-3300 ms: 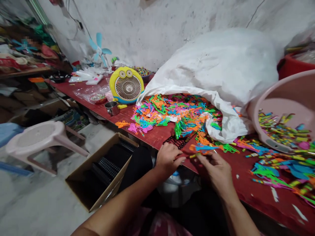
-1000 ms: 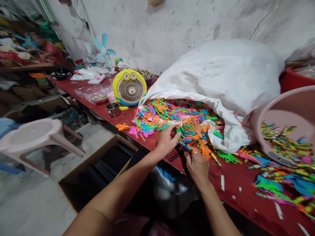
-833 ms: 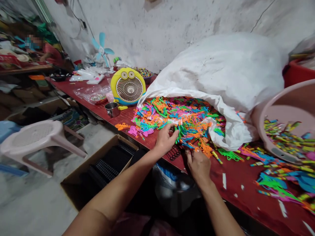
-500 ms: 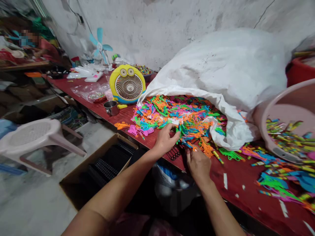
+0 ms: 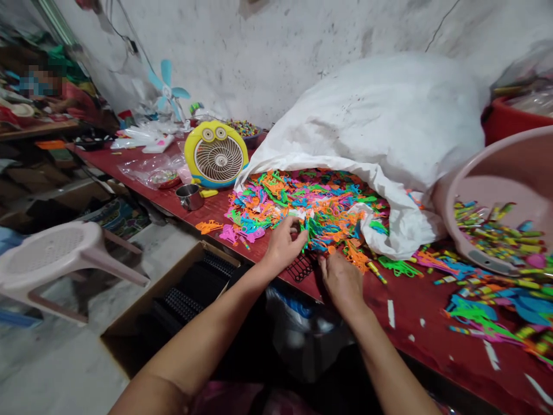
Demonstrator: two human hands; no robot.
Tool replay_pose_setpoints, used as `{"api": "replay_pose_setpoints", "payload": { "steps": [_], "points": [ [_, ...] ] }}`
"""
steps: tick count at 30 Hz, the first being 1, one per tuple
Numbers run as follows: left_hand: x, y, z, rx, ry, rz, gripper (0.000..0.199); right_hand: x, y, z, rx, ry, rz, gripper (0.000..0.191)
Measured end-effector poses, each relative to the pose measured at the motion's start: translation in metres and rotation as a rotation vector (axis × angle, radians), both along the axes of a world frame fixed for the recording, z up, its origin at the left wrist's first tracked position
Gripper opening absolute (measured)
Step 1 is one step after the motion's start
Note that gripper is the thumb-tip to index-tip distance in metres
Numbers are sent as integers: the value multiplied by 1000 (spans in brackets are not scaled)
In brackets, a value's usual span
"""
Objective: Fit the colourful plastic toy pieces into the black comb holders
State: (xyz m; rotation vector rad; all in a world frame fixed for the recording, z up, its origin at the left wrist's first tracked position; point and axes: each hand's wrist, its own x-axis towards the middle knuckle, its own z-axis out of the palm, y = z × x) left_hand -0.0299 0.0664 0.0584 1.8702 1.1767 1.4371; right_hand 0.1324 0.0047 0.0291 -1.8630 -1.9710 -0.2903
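My left hand [image 5: 286,245] is at the near edge of a heap of small colourful plastic pieces [image 5: 319,202]. Its fingers are curled against green pieces; what lies in them is hidden. My right hand [image 5: 343,282] is closed in a pinch just to the right and nearer to me. A bit of orange shows at its fingertips, too small to name. Between and below the hands, a black plastic grid [image 5: 299,269] lies at the table edge. The heap spills from the mouth of a large white sack [image 5: 380,109].
A pink tub [image 5: 514,184] of striped tubes stands right, with loose pieces in front. Left of the heap are a yellow cartoon-faced fan [image 5: 220,155] and a metal cup [image 5: 190,197]. A carton [image 5: 125,340] with black racks and a plastic stool [image 5: 60,248] stand left of the table.
The view has shifted slightly right. My right hand has stayed low by the heap; the blue piece seen at its fingertips before no longer shows clearly. My left hand keeps its curled pose.
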Motion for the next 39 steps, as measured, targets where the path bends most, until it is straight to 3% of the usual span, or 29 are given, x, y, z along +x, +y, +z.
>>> {"api": "replay_pose_setpoints", "payload": {
  "steps": [3,6,8,13,17,21,26,30,39],
  "points": [
    [-1,-15,13,288,101,34,45,-4,2,0,-32,41,13,20],
    [2,-23,24,485,338,-85,32,-4,4,-6,-31,138,18,21],
    [5,-23,28,499,452,-122,22,-2,4,-11,2,269,63,22],
    [4,-14,31,465,596,-131,23,12,2,-21,26,744,141,23],
    [4,-10,34,465,664,-122,27,20,3,-20,-72,879,156,21],
    [7,-7,37,477,694,-123,23,13,5,-15,-65,813,201,19],
    [9,-5,34,484,679,-111,20,-3,6,-15,54,487,84,24],
    [7,-5,28,473,592,-76,21,-8,8,-15,48,323,48,27],
    [-3,-9,26,485,676,-107,21,-14,14,-10,-34,341,-52,22]
  ]
}}
